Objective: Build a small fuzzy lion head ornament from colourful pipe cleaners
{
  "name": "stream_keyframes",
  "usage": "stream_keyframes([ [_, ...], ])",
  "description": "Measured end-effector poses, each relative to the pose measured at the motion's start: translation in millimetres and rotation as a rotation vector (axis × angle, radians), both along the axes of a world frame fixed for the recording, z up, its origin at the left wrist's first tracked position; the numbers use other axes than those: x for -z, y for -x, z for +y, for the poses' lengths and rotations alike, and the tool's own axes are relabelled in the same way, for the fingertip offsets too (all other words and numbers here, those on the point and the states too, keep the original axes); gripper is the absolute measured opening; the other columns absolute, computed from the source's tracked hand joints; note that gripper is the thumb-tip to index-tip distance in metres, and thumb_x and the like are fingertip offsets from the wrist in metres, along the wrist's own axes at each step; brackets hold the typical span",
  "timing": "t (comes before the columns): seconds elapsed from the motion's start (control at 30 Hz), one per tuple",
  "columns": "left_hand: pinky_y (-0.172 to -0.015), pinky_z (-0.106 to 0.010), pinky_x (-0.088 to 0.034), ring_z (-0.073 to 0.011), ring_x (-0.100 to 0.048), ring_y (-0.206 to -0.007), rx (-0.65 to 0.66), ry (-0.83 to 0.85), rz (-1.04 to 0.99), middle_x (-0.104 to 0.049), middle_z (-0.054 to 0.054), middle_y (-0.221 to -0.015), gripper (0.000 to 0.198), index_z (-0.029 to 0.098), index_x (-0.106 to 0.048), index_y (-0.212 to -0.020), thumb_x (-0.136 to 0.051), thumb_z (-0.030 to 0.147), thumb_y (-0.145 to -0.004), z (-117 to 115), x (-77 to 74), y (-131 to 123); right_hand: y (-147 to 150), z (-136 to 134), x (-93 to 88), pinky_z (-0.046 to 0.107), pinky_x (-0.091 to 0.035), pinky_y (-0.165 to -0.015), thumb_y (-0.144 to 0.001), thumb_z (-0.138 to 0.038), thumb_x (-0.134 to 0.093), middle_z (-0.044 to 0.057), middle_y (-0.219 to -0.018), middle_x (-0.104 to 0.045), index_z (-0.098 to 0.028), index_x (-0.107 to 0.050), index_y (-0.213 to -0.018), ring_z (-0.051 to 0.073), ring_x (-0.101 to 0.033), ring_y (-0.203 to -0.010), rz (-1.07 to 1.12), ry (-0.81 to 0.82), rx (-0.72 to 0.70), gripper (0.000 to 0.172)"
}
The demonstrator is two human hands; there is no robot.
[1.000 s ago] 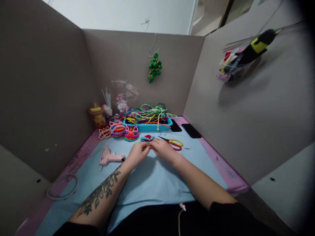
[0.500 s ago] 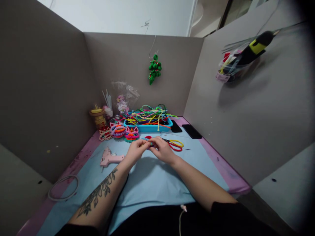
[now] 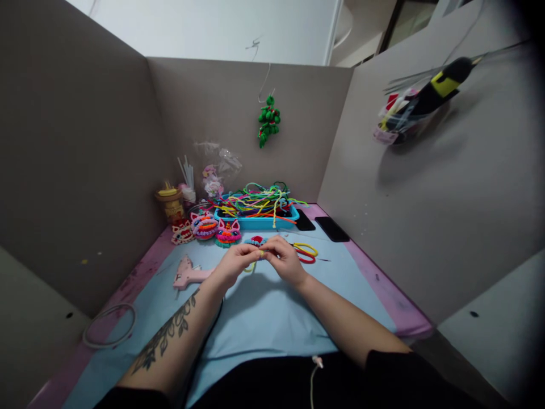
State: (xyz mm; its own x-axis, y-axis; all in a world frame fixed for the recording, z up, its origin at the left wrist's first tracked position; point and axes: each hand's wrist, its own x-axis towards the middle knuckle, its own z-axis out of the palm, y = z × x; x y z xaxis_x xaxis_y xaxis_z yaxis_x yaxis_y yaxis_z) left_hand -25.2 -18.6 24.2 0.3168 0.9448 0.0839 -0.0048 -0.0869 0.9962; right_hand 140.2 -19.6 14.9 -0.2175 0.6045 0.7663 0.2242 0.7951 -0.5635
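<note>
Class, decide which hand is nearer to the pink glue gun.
Left: the left hand is just right of the pink glue gun; the right hand is farther right.

You can read no lettering, numbers or brands here; marks on the tan cup [image 3: 172,211] and pink glue gun [image 3: 184,275] are too small to read.

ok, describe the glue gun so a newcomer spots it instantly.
Start at the blue table cover, then find the left hand. The glue gun lies just left of it, pale pink and pistol-shaped, unlike the fuzzy multicoloured figures behind.
</note>
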Motion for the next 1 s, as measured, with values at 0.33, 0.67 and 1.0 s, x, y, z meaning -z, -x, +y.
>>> stream_keyframes([
  [0.33,-0.044,-0.021,-0.02,-0.0054,-0.03,-0.046,-0.068,-0.035,0.076,-0.042,0.005,-0.05,0.043,0.011,-0.062,-0.069,-0.068,0.053,-0.062,-5.1,-3.6,-6.1,0.9,0.6,5.7,0.032,-0.048,-0.068,-0.087,-0.022,-0.047,0.005,-0.078,-0.058,-0.019,-0.059,-0.083,0.017,-0.056,-0.076,-0.042,-0.061,0.076,0.013],
  [0.67,-0.046,-0.02,-0.024,-0.0062,-0.034,-0.047,-0.049,-0.03,0.137,-0.046,0.004,-0.051,0.038,0.011,-0.064,-0.072,-0.065,0.049,-0.066,-0.7,-4.6,1.7,-6.5,7.0,2.1,0.032,-0.047,-0.071,-0.086,-0.017,-0.046,0.005,-0.077,-0.059,-0.019,-0.058,-0.083,0.017,-0.055,-0.077,-0.146,-0.175,0.127,0.012],
  [1.0,-0.044,-0.02,-0.021,-0.0056,-0.031,-0.046,-0.128,-0.01,0.132,-0.046,0.004,-0.05,0.031,0.012,-0.063,-0.067,-0.065,0.043,-0.063,-2.4,-5.9,-2.2,-6.2,11.2,8.8,0.035,-0.049,-0.072,-0.088,-0.014,-0.039,0.01,-0.083,-0.058,-0.017,-0.057,-0.092,0.021,-0.054,-0.081,-0.403,-0.288,0.192,0.019],
])
